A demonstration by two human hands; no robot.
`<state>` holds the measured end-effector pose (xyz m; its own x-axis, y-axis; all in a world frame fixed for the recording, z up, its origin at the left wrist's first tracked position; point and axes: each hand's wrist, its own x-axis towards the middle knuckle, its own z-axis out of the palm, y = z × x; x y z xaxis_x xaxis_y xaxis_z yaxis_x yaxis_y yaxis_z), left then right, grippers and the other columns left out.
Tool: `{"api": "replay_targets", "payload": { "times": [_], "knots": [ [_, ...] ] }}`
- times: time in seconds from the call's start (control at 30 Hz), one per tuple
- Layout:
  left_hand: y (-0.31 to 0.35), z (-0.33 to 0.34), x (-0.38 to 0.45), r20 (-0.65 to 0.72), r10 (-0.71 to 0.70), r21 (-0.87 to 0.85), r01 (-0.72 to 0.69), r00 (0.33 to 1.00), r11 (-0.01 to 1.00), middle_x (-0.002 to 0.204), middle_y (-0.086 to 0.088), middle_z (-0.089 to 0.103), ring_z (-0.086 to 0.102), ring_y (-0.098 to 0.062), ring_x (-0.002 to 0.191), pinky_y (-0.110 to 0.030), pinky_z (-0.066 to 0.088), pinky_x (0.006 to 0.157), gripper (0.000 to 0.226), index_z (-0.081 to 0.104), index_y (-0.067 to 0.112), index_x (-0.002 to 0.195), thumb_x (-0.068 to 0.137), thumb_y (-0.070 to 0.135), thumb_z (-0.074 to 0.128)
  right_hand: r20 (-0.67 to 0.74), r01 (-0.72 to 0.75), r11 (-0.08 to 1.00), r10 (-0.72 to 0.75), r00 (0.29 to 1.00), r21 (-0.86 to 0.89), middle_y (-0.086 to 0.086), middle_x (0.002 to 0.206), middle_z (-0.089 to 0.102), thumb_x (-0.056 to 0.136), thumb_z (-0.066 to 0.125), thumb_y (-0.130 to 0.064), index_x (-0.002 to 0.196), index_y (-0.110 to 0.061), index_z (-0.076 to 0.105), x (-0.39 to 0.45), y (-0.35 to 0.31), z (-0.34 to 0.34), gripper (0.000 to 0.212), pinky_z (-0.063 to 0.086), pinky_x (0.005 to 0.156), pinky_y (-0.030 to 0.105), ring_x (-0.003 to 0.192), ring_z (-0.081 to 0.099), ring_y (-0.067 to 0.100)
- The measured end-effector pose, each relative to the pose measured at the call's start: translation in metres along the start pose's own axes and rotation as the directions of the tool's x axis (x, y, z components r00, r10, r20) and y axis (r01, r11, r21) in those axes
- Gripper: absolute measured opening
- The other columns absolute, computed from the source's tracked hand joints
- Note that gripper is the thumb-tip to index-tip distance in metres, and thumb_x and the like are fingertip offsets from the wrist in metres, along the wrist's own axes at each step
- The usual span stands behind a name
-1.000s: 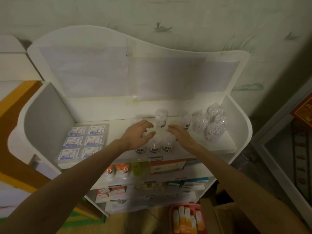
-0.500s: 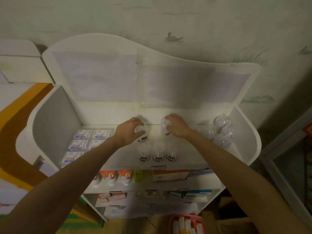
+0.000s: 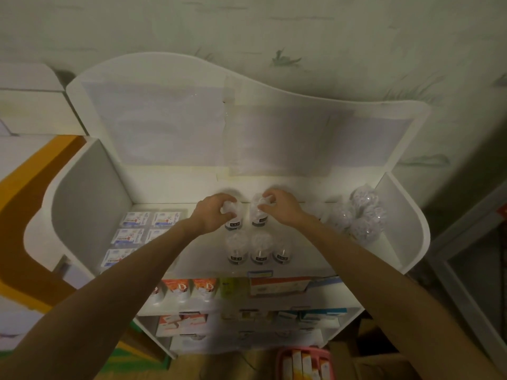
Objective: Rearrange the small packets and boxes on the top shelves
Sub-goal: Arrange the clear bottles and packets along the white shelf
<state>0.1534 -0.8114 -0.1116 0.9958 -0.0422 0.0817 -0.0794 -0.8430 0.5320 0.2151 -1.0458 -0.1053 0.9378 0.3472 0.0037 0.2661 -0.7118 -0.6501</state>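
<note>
Both grips are closed on clear wrapped packets at the back of the top shelf: the left hand holds the left packet, the right hand the right packet, fingers curled over their tops. Dark labels below stay unreadable. Three more packets stand in front; the left forearm cuts off the flat boxes.

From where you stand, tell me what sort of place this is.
Probably a small shop or pharmacy: a white display shelf stocked with rows of wrapped bottles, flat packets, boxed goods below.
</note>
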Motion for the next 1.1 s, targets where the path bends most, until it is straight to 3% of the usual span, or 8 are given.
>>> {"api": "replay_targets", "payload": {
  "times": [0.17,0.33,0.5,0.67,0.9,1.1],
  "knots": [
    [0.003,0.004,0.002,0.033,-0.008,-0.045,0.009,0.999,0.999,0.131,0.003,0.061,0.06,-0.021,0.11,-0.033,0.048,0.096,0.053,0.055,0.024,0.135,0.086,0.032,0.073,0.059,-0.036,0.999,0.036,0.998,-0.009,0.008,0.123,0.065,0.088,0.07,-0.043,0.132,-0.012,0.058,-0.002,-0.002,0.002,0.055,0.045,0.083,0.028,0.102,0.06,0.018],
    [0.003,0.008,0.003,0.053,0.016,-0.088,-0.011,0.998,0.996,0.128,0.002,0.062,0.061,-0.02,0.108,-0.037,0.052,0.094,0.049,0.059,0.024,0.13,0.084,0.029,0.075,0.013,-0.065,0.996,0.066,0.998,-0.055,0.008,0.109,0.066,0.089,0.067,-0.048,0.122,-0.007,0.062,-0.012,-0.006,0.005,0.053,0.05,0.083,0.035,0.094,0.061,0.02],
    [0.004,0.007,0.0,0.059,0.05,-0.097,-0.044,0.997,0.994,0.126,0.002,0.063,0.061,-0.021,0.108,-0.037,0.052,0.093,0.043,0.061,0.023,0.126,0.086,0.028,0.074,0.037,-0.099,0.995,0.1,0.994,-0.022,0.004,0.113,0.063,0.089,0.065,-0.054,0.127,-0.011,0.057,-0.02,-0.003,0.007,0.058,0.051,0.085,0.033,0.098,0.06,0.018],
    [0.008,0.012,-0.011,0.027,0.082,-0.083,-0.08,0.996,0.993,0.137,0.006,0.055,0.064,-0.02,0.099,-0.038,0.05,0.094,0.039,0.058,0.025,0.13,0.094,0.037,0.062,0.028,-0.097,0.995,0.098,0.995,-0.029,0.004,0.112,0.064,0.088,0.064,-0.057,0.123,-0.012,0.059,-0.028,-0.005,0.008,0.058,0.052,0.086,0.037,0.097,0.061,0.019],
    [0.008,0.012,-0.022,-0.031,0.116,-0.036,-0.117,0.993,0.992,0.144,0.002,0.052,0.052,-0.02,0.127,-0.036,0.042,0.105,0.044,0.059,0.019,0.134,0.102,0.043,0.041,0.008,-0.097,0.994,0.097,0.995,-0.045,0.005,0.12,0.064,0.09,0.06,-0.057,0.132,-0.011,0.055,-0.037,-0.01,0.014,0.063,0.051,0.089,0.036,0.103,0.062,0.02],
    [0.012,0.014,-0.024,-0.085,0.113,-0.025,-0.116,0.99,0.993,0.133,-0.002,0.058,0.06,-0.022,0.108,-0.035,0.048,0.092,0.038,0.057,0.015,0.13,0.101,0.038,0.047,-0.015,-0.078,0.996,0.077,0.997,-0.049,0.005,0.121,0.065,0.091,0.058,-0.059,0.134,-0.013,0.053,-0.043,-0.009,0.019,0.063,0.052,0.087,0.036,0.102,0.062,0.019]
  ]
}}
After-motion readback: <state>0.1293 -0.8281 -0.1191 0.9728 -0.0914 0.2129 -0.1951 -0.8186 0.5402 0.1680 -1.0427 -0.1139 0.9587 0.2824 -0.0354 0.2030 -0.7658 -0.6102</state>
